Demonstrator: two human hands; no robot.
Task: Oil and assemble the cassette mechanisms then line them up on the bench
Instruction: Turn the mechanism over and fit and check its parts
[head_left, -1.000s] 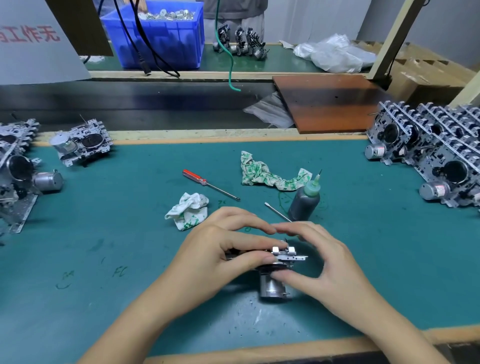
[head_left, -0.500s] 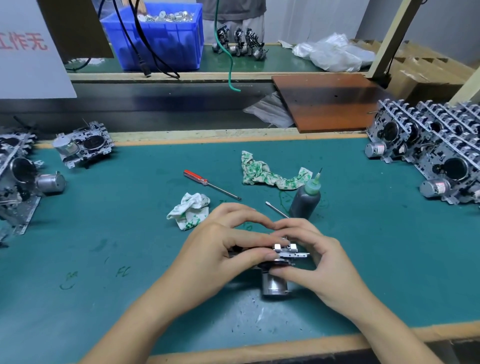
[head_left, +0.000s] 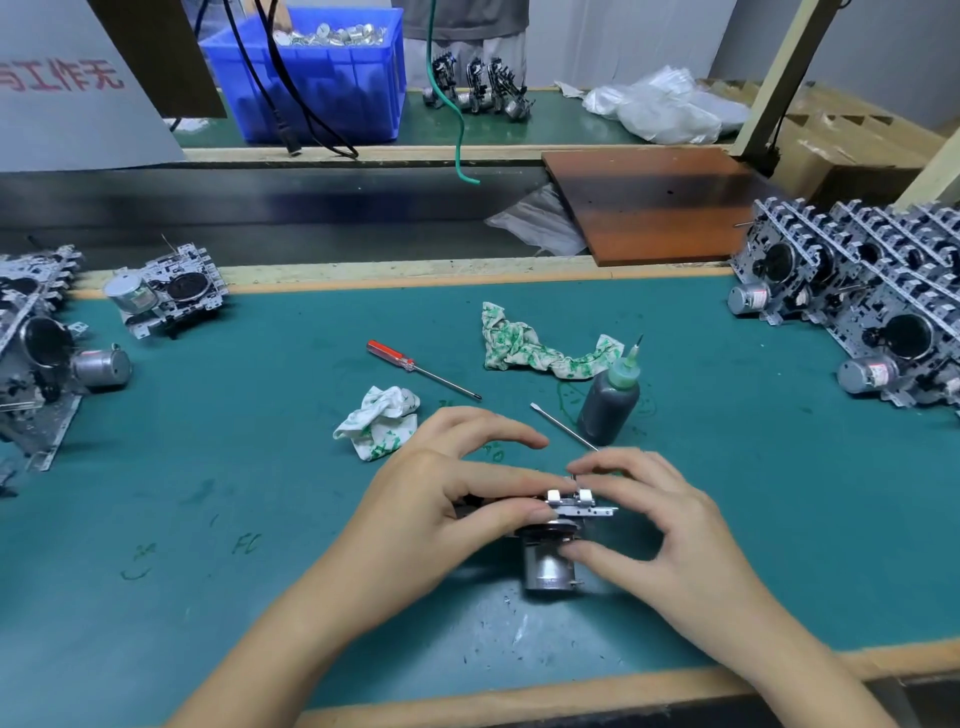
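A cassette mechanism (head_left: 576, 512) with a silver motor (head_left: 548, 569) underneath stands on the green bench mat (head_left: 260, 467) near the front edge. My left hand (head_left: 441, 499) grips its left side, thumb against the metal frame. My right hand (head_left: 654, 525) holds its right side, fingertips on the top and thumb by the motor. A dark oil bottle (head_left: 610, 397) with a green nozzle stands just behind my right hand. Most of the mechanism is hidden by my hands.
Rows of mechanisms (head_left: 883, 306) stand at the right edge; more mechanisms (head_left: 166, 293) lie at the left. A red-handled screwdriver (head_left: 415, 366), a thin metal rod (head_left: 563, 426) and two stained rags (head_left: 376, 421) lie behind my hands. A blue bin (head_left: 332, 98) sits on the far bench.
My right hand's fingers have shifted slightly on top of the mechanism. The mechanism stays in the same place between both hands.
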